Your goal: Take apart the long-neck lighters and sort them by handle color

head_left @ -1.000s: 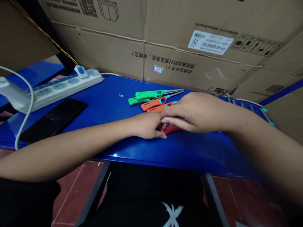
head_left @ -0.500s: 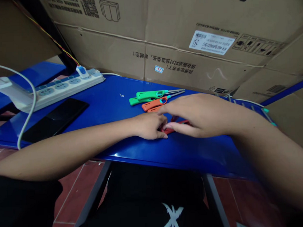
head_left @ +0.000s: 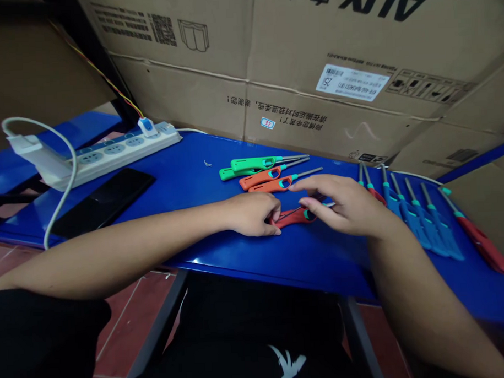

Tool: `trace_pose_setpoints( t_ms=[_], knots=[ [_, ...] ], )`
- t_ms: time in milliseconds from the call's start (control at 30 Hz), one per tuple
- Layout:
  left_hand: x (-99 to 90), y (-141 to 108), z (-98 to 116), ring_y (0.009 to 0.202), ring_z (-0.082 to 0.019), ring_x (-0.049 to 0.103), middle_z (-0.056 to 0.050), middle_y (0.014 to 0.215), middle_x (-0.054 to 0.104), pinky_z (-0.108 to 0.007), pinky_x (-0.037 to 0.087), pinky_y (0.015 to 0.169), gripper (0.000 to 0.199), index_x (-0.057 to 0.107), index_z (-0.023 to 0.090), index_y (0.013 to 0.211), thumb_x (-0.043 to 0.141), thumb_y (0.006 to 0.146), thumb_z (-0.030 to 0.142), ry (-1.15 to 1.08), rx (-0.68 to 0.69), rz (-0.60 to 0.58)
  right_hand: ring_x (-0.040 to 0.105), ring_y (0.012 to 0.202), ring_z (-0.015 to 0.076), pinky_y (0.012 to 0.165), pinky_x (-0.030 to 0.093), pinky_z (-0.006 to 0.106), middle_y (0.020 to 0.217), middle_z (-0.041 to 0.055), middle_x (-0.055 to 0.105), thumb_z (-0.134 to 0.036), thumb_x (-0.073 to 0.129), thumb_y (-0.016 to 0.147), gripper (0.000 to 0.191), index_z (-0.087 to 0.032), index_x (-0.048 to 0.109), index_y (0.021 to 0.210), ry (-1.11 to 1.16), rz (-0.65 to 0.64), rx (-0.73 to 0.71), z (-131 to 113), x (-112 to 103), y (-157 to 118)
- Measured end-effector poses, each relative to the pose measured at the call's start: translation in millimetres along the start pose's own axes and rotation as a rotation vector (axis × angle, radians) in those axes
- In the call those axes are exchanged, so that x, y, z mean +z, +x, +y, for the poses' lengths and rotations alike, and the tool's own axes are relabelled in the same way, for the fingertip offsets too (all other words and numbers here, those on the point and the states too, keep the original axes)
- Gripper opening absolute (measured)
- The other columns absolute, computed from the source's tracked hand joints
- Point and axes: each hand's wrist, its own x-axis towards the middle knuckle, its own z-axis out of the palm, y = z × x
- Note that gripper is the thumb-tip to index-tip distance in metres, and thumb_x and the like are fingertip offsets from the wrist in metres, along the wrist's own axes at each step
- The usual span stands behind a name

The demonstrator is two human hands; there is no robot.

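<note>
On the blue table lies a red long-neck gas lighter (head_left: 293,218) with a turquoise collar, its neck toward the right. My left hand (head_left: 255,213) is closed on the lighter's handle end, fingers curled and thumb pressed down at the table. Above the lighter's trigger end hovers my right hand (head_left: 339,205), thumb and index finger apart; it hides part of the neck. Just beyond, two orange lighters (head_left: 268,185) lie side by side, with two green lighters (head_left: 253,165) behind them, one overlapping the other.
To the right lie several blue lighters (head_left: 439,232) and a red lighter (head_left: 487,247). Tiny metal pieces (head_left: 207,164) sit left of the green ones. A black phone (head_left: 106,202) and a white power strip (head_left: 122,155) occupy the left. A large cardboard box (head_left: 280,55) stands behind.
My right hand has drawn back and lifted, its fingers parting, so more of the red lighter shows. My left hand keeps its grip. The view has shifted slightly, revealing the lighters at right.
</note>
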Motion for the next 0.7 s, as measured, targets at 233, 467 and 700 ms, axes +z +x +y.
trace_pose_setpoints(
  t_ms=[233,467,700],
  knots=[
    [-3.7,-4,-1,0.074,-0.017,0.059,-0.006,0.088,0.066,-0.028,0.043,0.066,0.024,0.06,0.017,0.086,0.062,0.089,0.041,0.088,0.19,0.045,0.071,0.083,0.0205,0.076,0.055,0.034,0.099,0.0055,0.075,-0.029,0.055,0.095,0.019,-0.025,0.065,0.111,0.065,0.119,0.12,11,-11,-11],
    [-4.2,-3,1,0.08,-0.023,0.064,-0.011,0.092,0.069,-0.034,0.049,0.072,0.025,0.063,0.015,0.096,0.044,0.096,0.031,0.363,0.239,0.025,0.071,0.082,0.023,0.077,0.053,0.036,0.096,0.005,0.077,-0.027,0.052,0.09,0.023,-0.024,0.069,0.105,-0.117,0.094,0.286,26,-25,-23],
    [-1.7,-1,4,0.082,-0.027,0.068,-0.014,0.091,0.071,-0.038,0.052,0.073,0.028,0.065,0.013,0.095,0.042,0.097,0.029,0.566,0.204,0.037,0.071,0.087,0.0217,0.079,0.051,0.033,0.099,0.0049,0.077,-0.021,0.049,0.086,0.029,-0.022,0.071,0.105,-0.197,-0.032,0.225,36,-16,-22]
  ],
)
